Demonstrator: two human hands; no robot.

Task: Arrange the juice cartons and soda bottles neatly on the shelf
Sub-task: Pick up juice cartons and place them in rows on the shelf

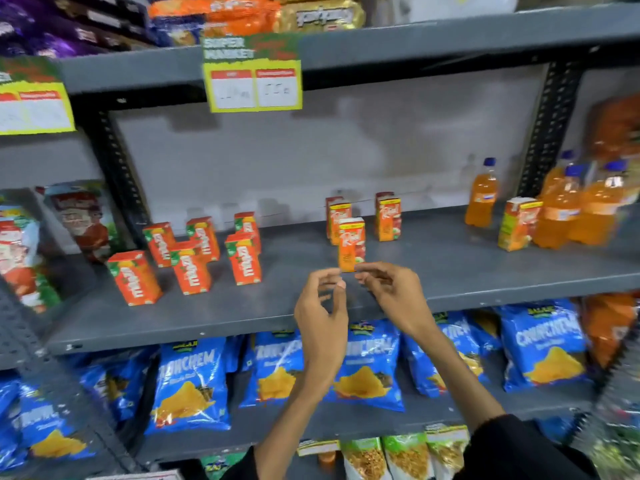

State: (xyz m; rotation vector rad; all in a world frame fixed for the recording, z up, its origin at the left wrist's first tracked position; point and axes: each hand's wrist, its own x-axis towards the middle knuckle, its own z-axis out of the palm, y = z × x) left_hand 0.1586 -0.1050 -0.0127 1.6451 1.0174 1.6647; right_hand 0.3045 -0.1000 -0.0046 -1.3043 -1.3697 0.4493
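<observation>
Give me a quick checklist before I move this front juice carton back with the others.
1. Front carton upright: ok.
2. Left hand gripping it: not ok, fingers open just below it.
3. Right hand gripping it: cannot tell, fingertips at its base.
4. Bare shelf beside the two cartons behind: ok.
5. Lone carton grouped with its kind: not ok, it stands by the soda bottles.
</observation>
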